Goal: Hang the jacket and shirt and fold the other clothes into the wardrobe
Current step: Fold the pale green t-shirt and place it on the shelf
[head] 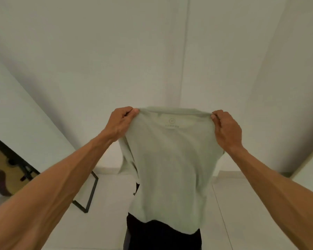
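Note:
A pale green T-shirt (170, 168) hangs in the air in front of me, its printed neck label facing me near the top. My left hand (120, 123) pinches its left shoulder and my right hand (226, 129) pinches its right shoulder, both arms stretched out. The cloth hangs straight down with one sleeve folded behind on the left. Something black (163, 235) shows below the hem; I cannot tell what it is. No wardrobe interior is in view.
White panelled walls or doors (152, 51) fill the background. A guitar (5, 170) leans at the far left beside a black metal frame (90, 193). Pale floor tiles (251, 204) lie below.

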